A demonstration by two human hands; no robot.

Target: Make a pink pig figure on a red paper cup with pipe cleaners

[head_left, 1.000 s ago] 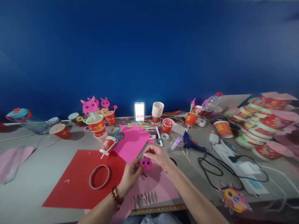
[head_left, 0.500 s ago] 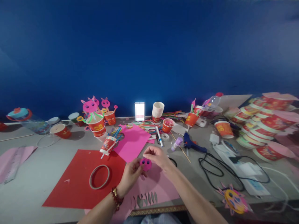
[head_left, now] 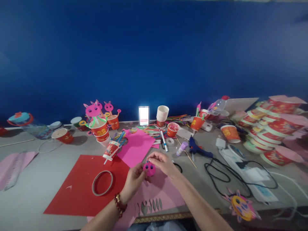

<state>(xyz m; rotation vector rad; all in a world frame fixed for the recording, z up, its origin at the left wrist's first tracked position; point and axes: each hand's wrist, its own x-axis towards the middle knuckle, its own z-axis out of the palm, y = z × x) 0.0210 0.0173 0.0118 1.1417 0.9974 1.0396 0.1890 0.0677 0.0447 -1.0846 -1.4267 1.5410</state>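
Wall (head_left: 154,57): deep blue. Tabletop (head_left: 24,205): grey. Round cutout (head_left: 149,169): bright pink, dark eye spots. Large sheet (head_left: 72,192): plain red. Glue gun (head_left: 199,150): dark blue. Beaded bracelet (head_left: 119,206): dark red, gold. Edge trim (head_left: 168,216): brown-gold, repeating motif. Bottle lid (head_left: 18,117): light blue.

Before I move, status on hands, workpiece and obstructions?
Left hand holding round bright-pink paper face. Right hand at its top edge. Pale-pink paper sheet below.

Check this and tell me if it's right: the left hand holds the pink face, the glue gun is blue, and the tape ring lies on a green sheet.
One error: the sheet under the tape ring is red, as the head view shows. The left hand does hold the pink face, and the glue gun is blue.
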